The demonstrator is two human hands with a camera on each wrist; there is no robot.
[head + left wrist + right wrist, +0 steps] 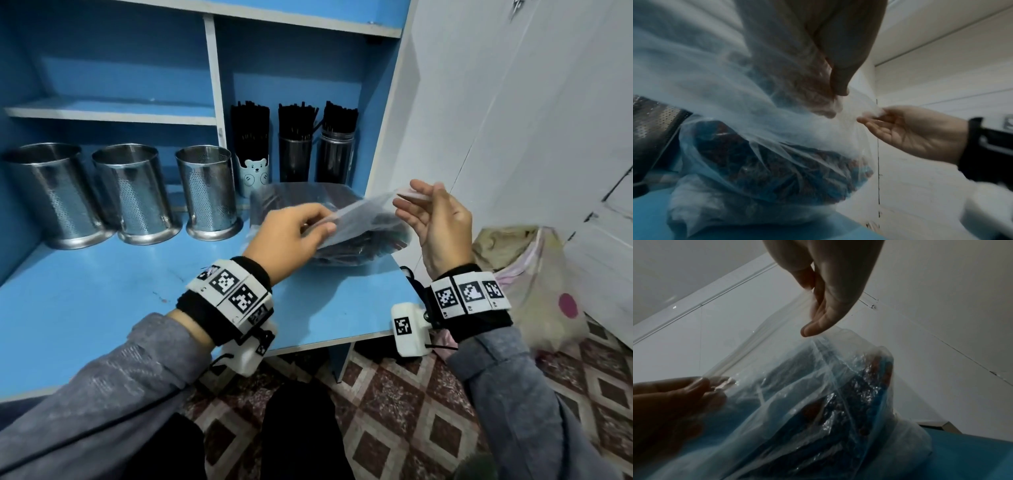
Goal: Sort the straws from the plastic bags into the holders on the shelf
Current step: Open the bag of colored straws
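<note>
A clear plastic bag (359, 222) full of dark straws lies on the blue shelf board (102, 308) at its right end. My left hand (294, 229) pinches one edge of the bag's mouth. My right hand (428, 212) pinches the opposite edge and lifts it, stretching the film between them. In the left wrist view the bag (777, 162) bulges with straws below my left fingers (838, 78). In the right wrist view the bag (818, 394) hangs under my right fingertips (813, 327). Three steel perforated holders (209, 192) stand empty at the left.
Behind the bag stand a bear-printed cup (252, 171) and two dark holders (296, 154) packed with black straws. A white wall (513, 120) closes the right side. A bulging sack (534, 274) sits on the patterned floor (411, 394) below the shelf's right corner.
</note>
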